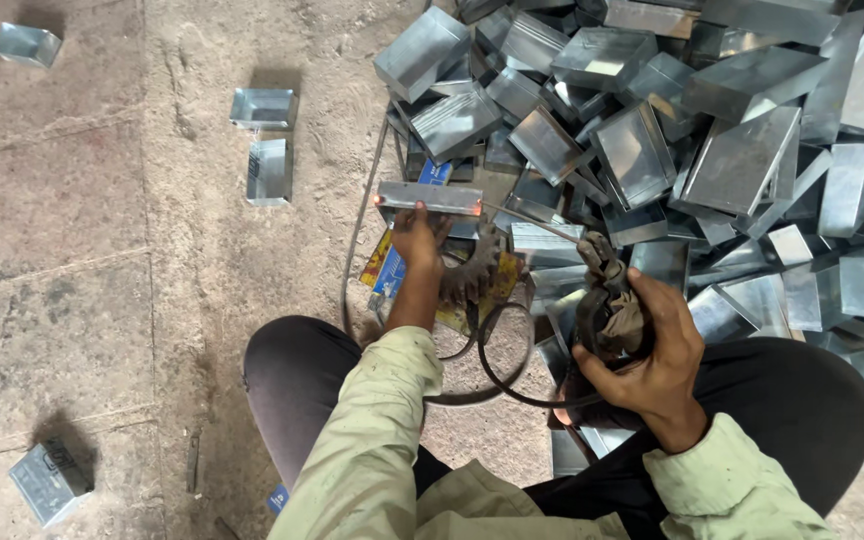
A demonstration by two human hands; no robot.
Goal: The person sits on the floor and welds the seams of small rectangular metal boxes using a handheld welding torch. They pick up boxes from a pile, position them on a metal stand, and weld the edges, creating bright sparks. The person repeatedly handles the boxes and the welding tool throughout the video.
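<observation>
Rough concrete floor (102, 300) carries our work, with a heap of metal boxes (712, 130) at right. Our left hand (417, 238) steadies one metal box (430, 198) edge-up, exposing its glowing corner seams, grip closed on its lower edge. Our right hand (652, 365) is clamped around the cloth-wrapped electrode holder (607, 300), whose rod (532, 222) reaches the box.

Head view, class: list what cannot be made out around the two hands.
1. Welding rod tip: hidden behind the held metal box.
2. Holder in the right hand: wrapped in cloth.
3. Gear: partly covered by the left hand.
4. Box pile: cut off by the top and right edges.
</observation>
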